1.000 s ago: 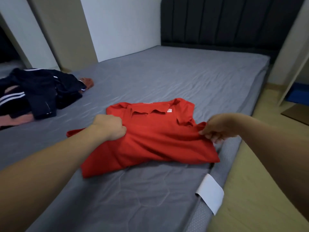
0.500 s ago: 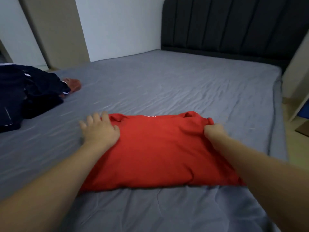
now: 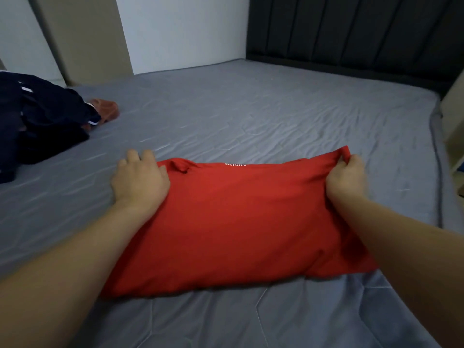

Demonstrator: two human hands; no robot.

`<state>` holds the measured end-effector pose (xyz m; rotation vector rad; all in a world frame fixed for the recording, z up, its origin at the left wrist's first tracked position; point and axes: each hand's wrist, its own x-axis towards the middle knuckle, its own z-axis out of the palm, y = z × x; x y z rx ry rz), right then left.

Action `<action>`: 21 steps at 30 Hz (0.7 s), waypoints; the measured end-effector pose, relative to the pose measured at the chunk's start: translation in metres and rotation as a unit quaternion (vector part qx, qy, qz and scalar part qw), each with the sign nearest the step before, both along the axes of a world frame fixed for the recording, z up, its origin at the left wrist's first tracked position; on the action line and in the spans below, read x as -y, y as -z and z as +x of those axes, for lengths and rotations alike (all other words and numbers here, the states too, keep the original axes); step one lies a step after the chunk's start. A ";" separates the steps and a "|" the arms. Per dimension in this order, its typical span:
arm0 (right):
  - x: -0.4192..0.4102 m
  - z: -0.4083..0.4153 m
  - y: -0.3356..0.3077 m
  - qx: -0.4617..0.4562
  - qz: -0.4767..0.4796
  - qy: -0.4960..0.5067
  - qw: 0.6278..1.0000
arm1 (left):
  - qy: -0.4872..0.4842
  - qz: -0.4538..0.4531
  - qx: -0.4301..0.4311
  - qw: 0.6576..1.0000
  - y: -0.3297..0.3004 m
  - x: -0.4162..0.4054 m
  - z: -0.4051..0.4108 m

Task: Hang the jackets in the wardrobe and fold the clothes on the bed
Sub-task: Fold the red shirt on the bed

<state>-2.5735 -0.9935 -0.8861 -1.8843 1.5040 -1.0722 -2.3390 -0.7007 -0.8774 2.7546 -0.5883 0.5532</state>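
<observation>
A red shirt (image 3: 238, 222) lies folded into a wide rectangle on the grey bed (image 3: 251, 116), white lettering at its far edge. My left hand (image 3: 139, 180) rests on the shirt's far left corner, fingers curled over the edge onto the sheet. My right hand (image 3: 347, 178) pinches the far right corner of the shirt between thumb and fingers. Both forearms reach in from the bottom of the view.
A heap of dark navy clothes (image 3: 37, 116) with white stripes lies at the left of the bed, a rust-coloured garment (image 3: 105, 110) beside it. The dark padded headboard (image 3: 351, 33) stands at the back right. The bed's right edge meets pale furniture (image 3: 454, 116).
The shirt's lower half has been folded up over its collar, making a flat rectangle. Both hands moved to the far corners, and the view shifted closer over the bed.
</observation>
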 end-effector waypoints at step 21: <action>0.020 0.004 -0.013 0.058 0.005 0.017 0.998 | -0.024 -0.140 -0.046 0.989 -0.021 0.018 0.048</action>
